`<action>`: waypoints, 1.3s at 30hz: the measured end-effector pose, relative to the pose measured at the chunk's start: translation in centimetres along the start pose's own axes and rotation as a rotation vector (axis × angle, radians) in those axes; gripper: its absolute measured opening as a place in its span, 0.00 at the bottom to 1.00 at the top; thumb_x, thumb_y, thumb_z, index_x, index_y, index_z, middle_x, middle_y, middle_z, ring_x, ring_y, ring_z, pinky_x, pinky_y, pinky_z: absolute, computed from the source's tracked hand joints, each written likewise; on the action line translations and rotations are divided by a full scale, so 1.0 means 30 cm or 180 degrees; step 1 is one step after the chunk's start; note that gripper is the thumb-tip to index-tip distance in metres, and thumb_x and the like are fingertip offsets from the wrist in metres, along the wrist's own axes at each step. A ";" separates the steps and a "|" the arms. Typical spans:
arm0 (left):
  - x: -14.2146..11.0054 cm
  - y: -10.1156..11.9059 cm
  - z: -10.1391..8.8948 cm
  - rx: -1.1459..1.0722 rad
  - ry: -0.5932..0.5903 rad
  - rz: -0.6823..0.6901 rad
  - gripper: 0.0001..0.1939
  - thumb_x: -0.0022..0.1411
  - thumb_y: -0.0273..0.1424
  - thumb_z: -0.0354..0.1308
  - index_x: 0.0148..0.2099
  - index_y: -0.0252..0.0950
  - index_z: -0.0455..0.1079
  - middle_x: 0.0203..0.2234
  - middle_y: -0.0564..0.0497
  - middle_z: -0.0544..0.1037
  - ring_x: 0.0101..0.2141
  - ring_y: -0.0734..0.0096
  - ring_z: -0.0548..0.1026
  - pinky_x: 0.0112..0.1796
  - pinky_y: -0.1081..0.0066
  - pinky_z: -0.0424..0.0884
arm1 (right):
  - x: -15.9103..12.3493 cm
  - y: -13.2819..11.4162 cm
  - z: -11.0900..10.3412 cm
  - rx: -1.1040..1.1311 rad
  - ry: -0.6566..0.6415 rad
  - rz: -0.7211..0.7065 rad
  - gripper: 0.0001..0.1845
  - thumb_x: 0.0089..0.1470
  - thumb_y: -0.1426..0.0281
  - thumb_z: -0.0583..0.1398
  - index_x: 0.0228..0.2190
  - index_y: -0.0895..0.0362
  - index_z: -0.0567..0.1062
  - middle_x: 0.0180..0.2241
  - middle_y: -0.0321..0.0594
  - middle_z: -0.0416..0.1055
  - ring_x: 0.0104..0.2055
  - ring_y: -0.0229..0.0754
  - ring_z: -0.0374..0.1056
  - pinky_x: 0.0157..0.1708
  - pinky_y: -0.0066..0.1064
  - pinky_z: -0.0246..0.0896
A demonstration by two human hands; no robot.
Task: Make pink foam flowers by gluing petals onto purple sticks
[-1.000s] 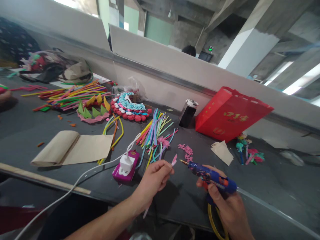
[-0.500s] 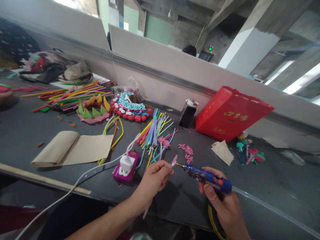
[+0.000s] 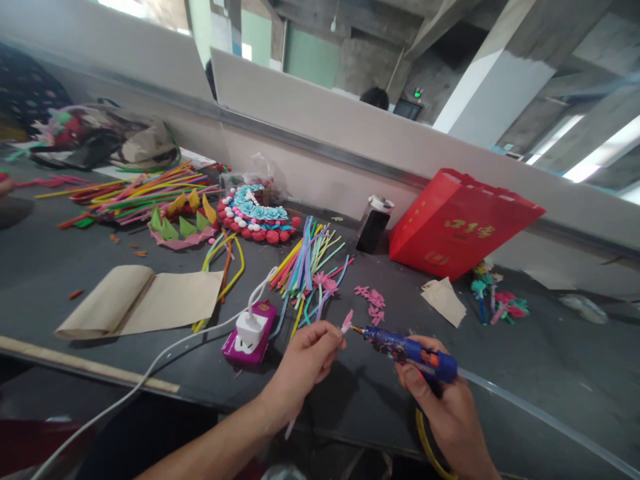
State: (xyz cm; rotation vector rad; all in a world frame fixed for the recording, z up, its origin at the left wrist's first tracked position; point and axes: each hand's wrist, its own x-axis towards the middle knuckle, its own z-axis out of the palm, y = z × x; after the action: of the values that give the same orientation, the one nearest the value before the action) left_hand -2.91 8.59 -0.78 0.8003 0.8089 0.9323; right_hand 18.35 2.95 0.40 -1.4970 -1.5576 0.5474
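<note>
My left hand [image 3: 313,353] pinches a pale pink stick, perhaps a pipe cleaner; its lower end [image 3: 290,429] shows under the wrist. At its top sits a small pink petal piece [image 3: 347,320]. Wrapped in my right hand [image 3: 445,400] is a blue hot glue gun [image 3: 405,351], with a clear glue stick [image 3: 530,407] trailing from its back. The metal nozzle [image 3: 357,329] points left, right beside the petal; I cannot tell whether they touch. Just beyond lie a curved row of small pink pieces [image 3: 374,303] and a pink fuzzy flower [image 3: 326,283].
A magenta power strip [image 3: 267,327] with a white plug and cable [image 3: 175,341] lies left of my hands. Behind are colored pipe cleaners [image 3: 310,257], a black-and-white container [image 3: 374,227] and a red paper bag [image 3: 450,230]. A brown paper roll [image 3: 170,300] is at left. Another person's hand [image 3: 6,185] shows far left.
The view has shifted slightly. Both hands keep nearly the same pose, with the nozzle still at the pink petal. The other person's hand at far left has drawn partly out of view.
</note>
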 end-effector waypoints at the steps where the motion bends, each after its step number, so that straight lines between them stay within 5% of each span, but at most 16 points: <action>1: 0.000 0.000 0.000 0.0007 -0.0002 0.0002 0.14 0.58 0.40 0.59 0.29 0.34 0.67 0.14 0.62 0.52 0.16 0.83 0.46 0.18 0.76 0.40 | -0.002 0.002 -0.001 -0.0014 -0.0079 0.0070 0.16 0.59 0.58 0.58 0.45 0.53 0.68 0.31 0.37 0.72 0.31 0.40 0.68 0.33 0.28 0.64; 26: 0.000 -0.017 0.030 0.0117 -0.0031 -0.0042 0.12 0.58 0.38 0.59 0.29 0.34 0.67 0.15 0.62 0.52 0.17 0.83 0.45 0.18 0.76 0.40 | -0.035 0.038 -0.044 0.0389 0.0026 0.0452 0.17 0.59 0.56 0.57 0.44 0.54 0.69 0.30 0.36 0.71 0.33 0.41 0.66 0.37 0.31 0.62; 29: 0.004 -0.021 0.027 0.0041 -0.0016 -0.0006 0.13 0.58 0.38 0.59 0.30 0.33 0.68 0.15 0.62 0.53 0.17 0.83 0.46 0.18 0.76 0.40 | -0.022 0.059 -0.048 0.0824 -0.0022 0.0881 0.18 0.57 0.54 0.60 0.36 0.57 0.74 0.28 0.38 0.72 0.29 0.39 0.64 0.33 0.29 0.62; 34: 0.017 -0.023 0.014 -0.0123 -0.0072 -0.0008 0.13 0.58 0.39 0.60 0.32 0.33 0.69 0.15 0.61 0.55 0.16 0.83 0.47 0.18 0.75 0.40 | 0.014 0.136 -0.104 0.2083 -0.0193 0.2228 0.19 0.49 0.55 0.67 0.31 0.60 0.77 0.28 0.41 0.75 0.23 0.33 0.62 0.21 0.23 0.59; 39: 0.033 -0.028 0.011 -0.0144 -0.0116 -0.0043 0.13 0.58 0.39 0.61 0.32 0.32 0.70 0.15 0.61 0.56 0.16 0.84 0.48 0.18 0.75 0.40 | 0.024 0.243 -0.203 0.2145 -0.0643 0.2641 0.17 0.51 0.58 0.66 0.29 0.62 0.78 0.24 0.41 0.75 0.22 0.34 0.66 0.20 0.22 0.62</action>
State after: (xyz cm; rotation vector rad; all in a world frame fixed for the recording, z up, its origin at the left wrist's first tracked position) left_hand -1.98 9.09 -1.58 0.7695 0.7583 0.9184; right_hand 27.51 3.37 -2.15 -1.5043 -0.6770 1.5561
